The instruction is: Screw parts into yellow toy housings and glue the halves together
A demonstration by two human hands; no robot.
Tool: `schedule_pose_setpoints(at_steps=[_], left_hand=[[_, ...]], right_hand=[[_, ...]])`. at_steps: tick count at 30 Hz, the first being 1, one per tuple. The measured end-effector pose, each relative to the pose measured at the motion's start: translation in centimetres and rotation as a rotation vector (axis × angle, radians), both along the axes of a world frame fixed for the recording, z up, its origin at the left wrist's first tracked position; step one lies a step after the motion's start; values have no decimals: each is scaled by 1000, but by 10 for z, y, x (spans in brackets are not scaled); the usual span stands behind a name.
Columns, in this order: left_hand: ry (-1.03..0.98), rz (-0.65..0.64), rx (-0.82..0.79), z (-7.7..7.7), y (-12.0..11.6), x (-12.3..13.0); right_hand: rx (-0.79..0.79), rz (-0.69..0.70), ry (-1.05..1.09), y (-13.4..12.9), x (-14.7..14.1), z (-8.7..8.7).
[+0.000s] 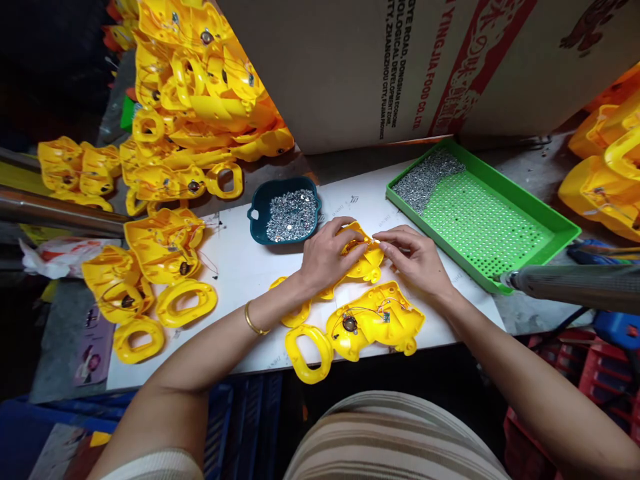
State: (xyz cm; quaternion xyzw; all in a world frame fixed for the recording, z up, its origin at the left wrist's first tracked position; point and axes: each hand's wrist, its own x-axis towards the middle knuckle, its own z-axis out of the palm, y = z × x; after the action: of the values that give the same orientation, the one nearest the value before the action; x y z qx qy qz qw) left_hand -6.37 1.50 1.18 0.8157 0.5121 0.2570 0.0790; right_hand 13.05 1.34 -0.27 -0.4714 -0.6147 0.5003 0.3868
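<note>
My left hand is closed on a yellow plastic toy shell, its fingers curled over the top of the part. At the shell's right edge, the thumb and fingertips of my right hand pinch together; what lies between them is too small to make out. Just below sits a second yellow half shell, hollow side up, with a round speaker, thin wires and a small circuit board inside. Beside it is a yellow oval ring, and another yellow ring is partly hidden by my left forearm.
A dark teal tray of small screws stands behind my left hand. To the right lies a green perforated tray with more screws. Yellow shells pile up at left. A large carton and a metal pole border the worktop.
</note>
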Motion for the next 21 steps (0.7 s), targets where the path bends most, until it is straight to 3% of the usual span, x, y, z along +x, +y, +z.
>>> schedule_pose_setpoints(at_steps=[8, 15, 21], left_hand=[[5, 0, -4, 0, 0, 0], [7, -2, 0, 0, 0, -1], [7, -10, -13, 2, -2, 0]], right_hand=[[-26, 5, -22, -1, -1, -4], [149, 17, -146, -1, 0, 0], [-44, 37, -134, 4, -5, 4]])
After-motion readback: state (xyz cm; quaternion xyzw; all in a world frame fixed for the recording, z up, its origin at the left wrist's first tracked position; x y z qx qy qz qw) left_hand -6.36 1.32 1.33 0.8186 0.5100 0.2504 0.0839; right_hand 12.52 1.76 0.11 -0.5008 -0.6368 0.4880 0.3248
